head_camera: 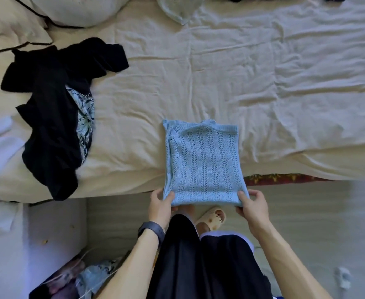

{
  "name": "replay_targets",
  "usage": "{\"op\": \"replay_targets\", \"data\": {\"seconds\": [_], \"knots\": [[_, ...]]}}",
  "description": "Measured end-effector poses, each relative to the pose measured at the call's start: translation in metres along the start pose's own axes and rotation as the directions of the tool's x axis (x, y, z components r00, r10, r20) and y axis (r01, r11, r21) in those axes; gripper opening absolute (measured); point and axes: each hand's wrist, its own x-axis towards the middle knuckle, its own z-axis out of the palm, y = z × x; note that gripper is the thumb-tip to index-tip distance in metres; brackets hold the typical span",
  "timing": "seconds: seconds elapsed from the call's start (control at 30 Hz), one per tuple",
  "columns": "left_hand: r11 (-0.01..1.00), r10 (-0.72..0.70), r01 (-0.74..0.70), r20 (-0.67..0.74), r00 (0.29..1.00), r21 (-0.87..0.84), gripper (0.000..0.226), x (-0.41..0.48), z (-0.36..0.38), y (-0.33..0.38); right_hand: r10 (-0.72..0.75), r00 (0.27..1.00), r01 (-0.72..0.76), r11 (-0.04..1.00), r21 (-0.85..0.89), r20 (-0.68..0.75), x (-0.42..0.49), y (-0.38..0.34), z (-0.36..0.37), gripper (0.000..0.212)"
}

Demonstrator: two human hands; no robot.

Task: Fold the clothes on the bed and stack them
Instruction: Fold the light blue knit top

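**Folded Knit Top Held at the Bed Edge**

The light blue knit top is lying folded into a rough rectangle on the near part of the bed. Its far edge is resting on the cream sheet, and its near edge is reaching past the mattress edge, over the floor.

The left hand is pinching the near left corner of the top, thumb above the fabric and fingers curled beneath. The right hand is pinching the near right corner in the same manner. The two hands are standing apart, separated by the width of the folded top. A dark wristband is sitting on the left wrist.

A black garment is lying crumpled at the left side of the bed, well apart from the top, and is partly covering a patterned garment. A pillow is resting at the far left. A pale garment is lying bunched at the far edge of the bed. A cream sandal is showing on the floor, below the near edge of the top.
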Motion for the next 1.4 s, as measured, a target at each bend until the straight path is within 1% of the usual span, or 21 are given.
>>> {"op": "replay_targets", "data": {"seconds": [0.07, 0.1, 0.2, 0.27, 0.33, 0.4, 0.43, 0.5, 0.53, 0.57, 0.6, 0.7, 0.77, 0.87, 1.07, 1.13, 1.23, 1.27, 1.3, 1.37, 1.4], "knots": [[0.996, 0.090, -0.090, 0.015, 0.996, 0.002, 0.053, -0.009, -0.005, 0.002, -0.009, 0.999, 0.009, 1.000, 0.021, -0.035, -0.003, -0.005, -0.007, 0.024], [0.989, 0.150, -0.150, 0.032, 0.988, 0.004, 0.054, -0.012, -0.008, 0.007, -0.033, 0.999, 0.034, 0.999, 0.025, -0.031, -0.004, -0.009, -0.010, 0.025], [0.957, 0.290, -0.288, 0.096, 0.952, -0.035, 0.043, -0.009, -0.013, 0.034, -0.139, 0.988, 0.132, 0.987, 0.091, 0.072, -0.001, -0.031, -0.013, 0.016], [0.955, 0.291, -0.274, 0.165, 0.942, -0.117, 0.033, 0.000, -0.015, 0.057, -0.194, 0.958, 0.161, 0.973, 0.164, 0.212, 0.008, -0.055, -0.013, 0.016], [0.963, 0.267, -0.240, 0.285, 0.921, -0.125, 0.027, 0.012, -0.019, 0.084, -0.205, 0.910, 0.141, 0.970, 0.197, 0.359, 0.024, -0.080, -0.015, 0.025], [0.962, 0.266, -0.268, 0.357, 0.895, -0.046, 0.036, 0.031, -0.021, 0.107, -0.237, 0.876, 0.249, 0.968, 0.028, 0.419, 0.044, -0.102, -0.012, 0.042], [0.945, 0.291, -0.324, 0.344, 0.893, 0.040, 0.032, 0.042, -0.018, 0.118, -0.269, 0.869, 0.337, 0.937, -0.098, 0.415, 0.054, -0.111, -0.008, 0.039], [0.833, 0.383, -0.446, 0.240, 0.892, 0.328, 0.018, 0.066, -0.009, 0.135, -0.346, 0.876, 0.439, 0.860, -0.260, 0.336, 0.072, -0.124, 0.005, 0.015], [0.748, 0.433, -0.467, 0.187, 0.882, 0.472, 0.026, 0.078, -0.004, 0.142, -0.377, 0.880, 0.460, 0.828, -0.321, 0.290, 0.080, -0.129, 0.015, 0.014], [0.705, 0.460, -0.464, 0.152, 0.875, 0.537, 0.032, 0.090, 0.002, 0.146, -0.403, 0.882, 0.469, 0.803, -0.367, 0.245, 0.087, -0.133, 0.024, 0.021], [0.705, 0.470, -0.457, 0.125, 0.874, 0.542, 0.034, 0.100, 0.009, 0.150, -0.425, 0.883, 0.469, 0.792, -0.391, 0.200, 0.094, -0.135, 0.034, 0.027], [0.776, 0.399, -0.345, 0.013, 0.917, 0.528, 0.041, 0.126, 0.029, 0.151, -0.438, 0.896, 0.421, 0.794, -0.439, 0.069, 0.109, -0.140, 0.061, 0.036], [0.774, 0.379, -0.288, -0.049, 0.924, 0.564, 0.046, 0.135, 0.040, 0.150, -0.420, 0.908, 0.362, 0.784, -0.504, -0.001, 0.116, -0.140, 0.075, 0.039], [0.772, 0.399, -0.271, -0.106, 0.911, 0.575, 0.041, 0.143, 0.050, 0.153, -0.387, 0.918, 0.288, 0.799, -0.528, -0.084, 0.123, -0.137, 0.088, 0.041], [0.686, 0.422, -0.237, -0.111, 0.900, 0.688, 0.042, 0.162, 0.057, 0.158, -0.359, 0.926, 0.204, 0.730, -0.652, -0.113, 0.139, -0.134, 0.095, 0.055], [0.705, 0.424, -0.250, -0.112, 0.899, 0.663, 0.043, 0.166, 0.058, 0.160, -0.370, 0.922, 0.219, 0.743, -0.633, -0.116, 0.144, -0.134, 0.093, 0.055], [0.746, 0.435, -0.290, -0.109, 0.894, 0.600, 0.046, 0.158, 0.059, 0.162, -0.435, 0.893, 0.326, 0.799, -0.506, -0.111, 0.135, -0.129, 0.084, 0.050], [0.722, 0.493, -0.332, -0.113, 0.863, 0.607, 0.049, 0.151, 0.058, 0.160, -0.469, 0.876, 0.372, 0.803, -0.466, -0.109, 0.128, -0.125, 0.080, 0.049], [0.657, 0.584, -0.384, -0.116, 0.803, 0.648, 0.054, 0.141, 0.058, 0.158, -0.517, 0.849, 0.420, 0.786, -0.454, -0.109, 0.119, -0.122, 0.075, 0.049], [0.437, 0.785, -0.482, -0.060, 0.617, 0.759, 0.058, 0.117, 0.059, 0.148, -0.654, 0.750, 0.532, 0.683, -0.500, -0.096, 0.103, -0.113, 0.071, 0.047], [0.310, 0.848, -0.540, 0.029, 0.529, 0.782, 0.059, 0.106, 0.061, 0.140, -0.727, 0.684, 0.590, 0.597, -0.544, -0.056, 0.095, -0.109, 0.072, 0.043]]}}
